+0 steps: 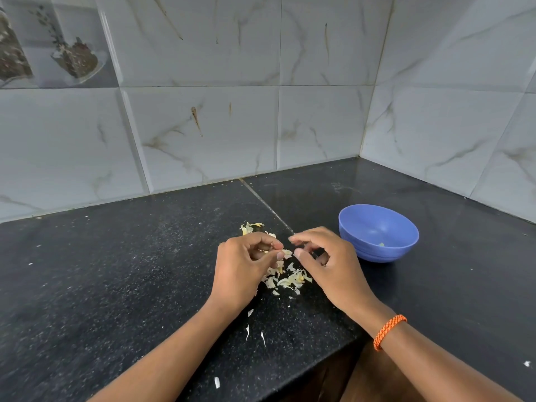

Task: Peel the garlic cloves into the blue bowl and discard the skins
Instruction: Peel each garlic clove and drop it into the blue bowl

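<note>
Pinching a small garlic clove (286,252) between curled thumb and fingertips, left hand (246,266) over the black counter (116,271), right hand (324,265) just beside it — fingers loosely bent, gripping nothing visible, papery skins (291,280) strewn beneath both hands, blue bowl (378,232) near the right hand — one pale piece inside.

I see the blue bowl (378,232) upright at three o'clock, one peeled clove (381,244) inside; skins (290,278) scattered centrally.

My orange braided wristband (388,331) sits above the black speckled granite countertop (116,271); marbled grey wall tiles (319,123) meet in the corner.
</note>
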Available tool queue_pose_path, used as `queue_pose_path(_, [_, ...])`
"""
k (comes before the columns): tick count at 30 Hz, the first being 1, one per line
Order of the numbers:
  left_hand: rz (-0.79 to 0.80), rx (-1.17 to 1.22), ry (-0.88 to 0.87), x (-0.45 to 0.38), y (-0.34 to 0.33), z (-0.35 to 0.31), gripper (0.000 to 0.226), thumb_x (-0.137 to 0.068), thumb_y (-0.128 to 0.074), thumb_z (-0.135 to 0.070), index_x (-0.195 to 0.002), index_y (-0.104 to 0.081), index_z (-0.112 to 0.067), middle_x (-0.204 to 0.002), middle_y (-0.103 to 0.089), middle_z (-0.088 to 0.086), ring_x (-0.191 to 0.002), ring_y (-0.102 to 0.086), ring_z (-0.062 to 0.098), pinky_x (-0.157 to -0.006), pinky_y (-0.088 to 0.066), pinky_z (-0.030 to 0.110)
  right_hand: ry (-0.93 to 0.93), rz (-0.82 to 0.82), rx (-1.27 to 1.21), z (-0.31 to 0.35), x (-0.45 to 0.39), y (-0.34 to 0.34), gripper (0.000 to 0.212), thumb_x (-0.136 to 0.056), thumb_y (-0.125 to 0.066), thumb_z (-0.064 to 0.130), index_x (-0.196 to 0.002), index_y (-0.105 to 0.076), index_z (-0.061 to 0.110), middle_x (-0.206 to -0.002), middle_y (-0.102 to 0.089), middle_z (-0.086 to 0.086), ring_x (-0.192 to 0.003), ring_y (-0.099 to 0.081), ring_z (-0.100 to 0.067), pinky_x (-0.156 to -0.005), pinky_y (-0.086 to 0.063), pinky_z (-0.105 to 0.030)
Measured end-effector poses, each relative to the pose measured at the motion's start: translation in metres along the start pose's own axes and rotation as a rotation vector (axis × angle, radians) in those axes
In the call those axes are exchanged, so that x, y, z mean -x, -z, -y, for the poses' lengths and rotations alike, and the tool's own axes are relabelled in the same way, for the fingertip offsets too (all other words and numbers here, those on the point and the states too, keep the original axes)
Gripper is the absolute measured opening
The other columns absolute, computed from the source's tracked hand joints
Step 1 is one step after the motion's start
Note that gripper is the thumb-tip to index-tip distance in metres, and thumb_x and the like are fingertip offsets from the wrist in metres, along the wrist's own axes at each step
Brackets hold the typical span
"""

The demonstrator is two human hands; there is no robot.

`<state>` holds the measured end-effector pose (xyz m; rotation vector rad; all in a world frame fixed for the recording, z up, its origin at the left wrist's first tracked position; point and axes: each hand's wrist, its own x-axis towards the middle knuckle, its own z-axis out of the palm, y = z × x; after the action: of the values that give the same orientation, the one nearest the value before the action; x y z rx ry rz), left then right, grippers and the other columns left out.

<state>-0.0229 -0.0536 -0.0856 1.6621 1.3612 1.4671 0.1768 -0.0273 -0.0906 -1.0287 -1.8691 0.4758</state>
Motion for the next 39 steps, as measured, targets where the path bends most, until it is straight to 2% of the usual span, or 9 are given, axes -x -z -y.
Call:
queue_pose_path(5, [0.036,0.057,-0.019,0.0,0.0,0.0,0.01,-0.089,-0.088,-0.013,-0.091,-0.082,-0.021,-0.079,-0.08,-0.001,-0.071,-0.078,0.019,-0.074,-0.066,0.043,-0.016,0.055,-0.101,0.006,0.002,0.0,0.015,-0.096,-0.079,0.023,-0.111,-0.08,0.024,-0.1,-0.079,0.015,-0.097,-0.075,-0.011,-0.082,-0.062,-0.031])
queue_pose_path(11, [-0.042,-0.376,-0.192,-0.004,0.003,0.006,0.015,-0.096,-0.08,-0.03,-0.106,-0.078,-0.042,-0.097,-0.074,-0.029,-0.096,-0.067,0.002,-0.086,-0.057,0.035,0.048,-0.032,0.057,0.005,-0.004,0.007,0.017,-0.098,-0.077,0.014,-0.109,-0.083,0.026,-0.1,-0.077,0.017,-0.097,-0.072,-0.007,-0.081,-0.054,-0.018])
queue_pose_path(16, [-0.06,-0.457,-0.2,-0.01,0.011,0.01,0.023,-0.099,-0.077,-0.031,-0.118,-0.077,-0.045,-0.081,-0.067,-0.017,-0.095,-0.059,0.002,-0.084,-0.053,0.031,0.049,0.158,0.357,0.007,-0.018,0.022,0.012,-0.099,-0.076,0.02,-0.101,-0.082,0.03,-0.093,-0.075,0.014,-0.085,-0.067,-0.006,-0.08,-0.057,-0.038])
queue_pose_path(21, [-0.005,-0.504,-0.246,-0.015,0.015,0.013,0.06,-0.093,-0.078,-0.01,-0.142,-0.064,-0.041,-0.133,-0.064,-0.022,-0.122,-0.051,0.0,-0.102,-0.031,0.005,0.166,0.075,0.416,0.021,-0.05,0.051,0.015,-0.101,-0.07,0.016,-0.095,-0.077,0.028,-0.09,-0.069,0.008,-0.083,-0.064,-0.014,-0.074,-0.053,-0.04])
queue_pose_path(23, [-0.011,-0.529,-0.238,-0.015,0.014,0.016,0.052,-0.097,-0.076,-0.017,-0.142,-0.064,-0.041,-0.127,-0.067,-0.023,-0.122,-0.054,0.004,-0.103,-0.039,0.018,0.17,0.086,0.483,0.017,-0.044,0.04,0.017,-0.102,-0.067,0.011,-0.094,-0.075,0.024,-0.091,-0.066,0.004,-0.087,-0.062,-0.018,-0.074,-0.05,-0.039])
queue_pose_path(26, [-0.002,-0.469,-0.191,-0.014,0.013,0.018,0.039,-0.102,-0.071,-0.025,-0.136,-0.067,-0.042,-0.11,-0.071,-0.027,-0.115,-0.057,0.003,-0.095,-0.047,0.025,0.148,0.357,0.616,0.008,-0.019,0.006,0.02,-0.103,-0.061,0.01,-0.097,-0.076,0.023,-0.093,-0.064,0.002,-0.095,-0.062,-0.022,-0.079,-0.051,-0.043])
queue_pose_path(31, [0.019,-0.414,-0.167,-0.014,0.01,0.017,0.028,-0.104,-0.07,-0.027,-0.129,-0.074,-0.039,-0.098,-0.071,-0.027,-0.109,-0.06,0.003,-0.093,-0.048,0.027,0.174,-0.044,0.531,0.001,-0.048,0.041,0.019,-0.097,-0.07,0.002,-0.092,-0.08,0.018,-0.086,-0.069,-0.001,-0.084,-0.062,-0.022,-0.073,-0.049,-0.038])
queue_pose_path(35, [0.038,-0.394,-0.16,-0.013,0.007,0.016,0.027,-0.101,-0.073,-0.027,-0.125,-0.076,-0.04,-0.093,-0.07,-0.024,-0.105,-0.061,0.003,-0.089,-0.048,0.027,0.185,0.343,0.661,-0.007,-0.02,0.007,0.021,-0.101,-0.064,0.008,-0.101,-0.079,0.022,-0.095,-0.068,0.002,-0.097,-0.06,-0.021,-0.078,-0.052,-0.044])
queue_pose_path(39, [0.041,-0.399,-0.162,-0.015,0.006,0.02,0.026,-0.101,-0.072,-0.028,-0.123,-0.076,-0.042,-0.096,-0.072,-0.02,-0.104,-0.06,0.0,-0.088,-0.049,0.026,0.082,0.001,0.345,0.002,-0.048,0.036,0.014,-0.099,-0.074,0.011,-0.094,-0.083,0.02,-0.088,-0.075,0.006,-0.081,-0.065,-0.011,-0.075,-0.053,-0.033])
